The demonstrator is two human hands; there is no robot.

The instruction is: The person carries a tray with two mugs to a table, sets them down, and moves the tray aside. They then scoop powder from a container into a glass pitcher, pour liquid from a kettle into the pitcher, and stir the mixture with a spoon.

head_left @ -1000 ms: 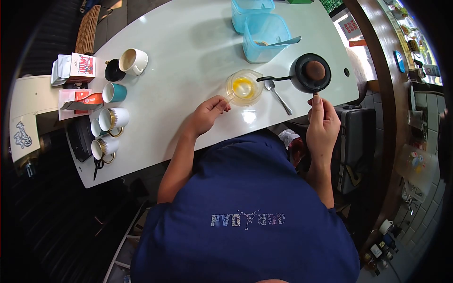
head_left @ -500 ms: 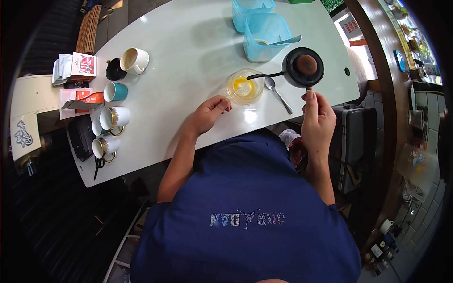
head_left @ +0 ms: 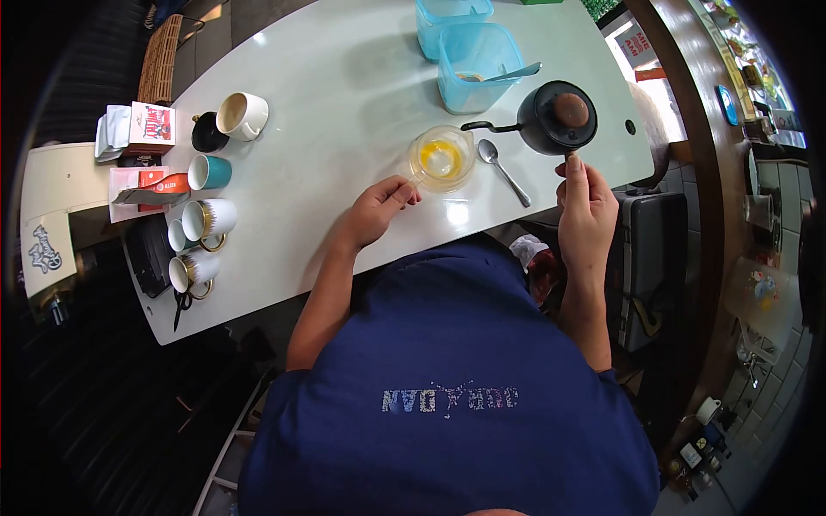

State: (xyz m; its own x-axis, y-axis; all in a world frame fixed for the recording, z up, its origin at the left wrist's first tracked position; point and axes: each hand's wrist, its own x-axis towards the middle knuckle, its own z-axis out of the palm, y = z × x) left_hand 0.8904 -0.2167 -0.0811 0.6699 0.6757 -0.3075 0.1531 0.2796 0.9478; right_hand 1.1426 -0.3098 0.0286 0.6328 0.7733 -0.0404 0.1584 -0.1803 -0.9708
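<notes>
Landmark: glass cup [head_left: 440, 158], upright on the white table [head_left: 344, 77], yellow liquid inside.
Left hand [head_left: 379, 206]: just below-left of the glass cup, on the person's side. Thumb and forefinger pinched shut on the cup's side handle, other fingers curled under. Nothing else held.
Right hand [head_left: 587, 211]: right of the glass cup and nearer the person. Closed round the thin handle of the black pot [head_left: 557, 116], thumb laid along it.
Black pot: right of the glass cup, slightly farther from the person. Brown round top showing. Looks tipped a little; resting or lifted, cannot tell.
Spout: long, thin, pointing left from the pot body straight at the glass cup. Tip near the cup's right rim, apart from it, not over the opening.
Key relation: pot-to-cup axis roughly left-right. Pot handle at a right angle to it, pointing back at the right hand. Left hand much the nearer to the cup.
Metal spoon [head_left: 503, 170]: just right of the glass cup, flat on the table under the spout line, handle angled toward the right hand.
Blue tubs [head_left: 477, 56]: beyond the glass cup, two; utensil resting in the nearer one.
Mugs [head_left: 206, 215]: well left of the glass cup, clustered by the table edge.
</notes>
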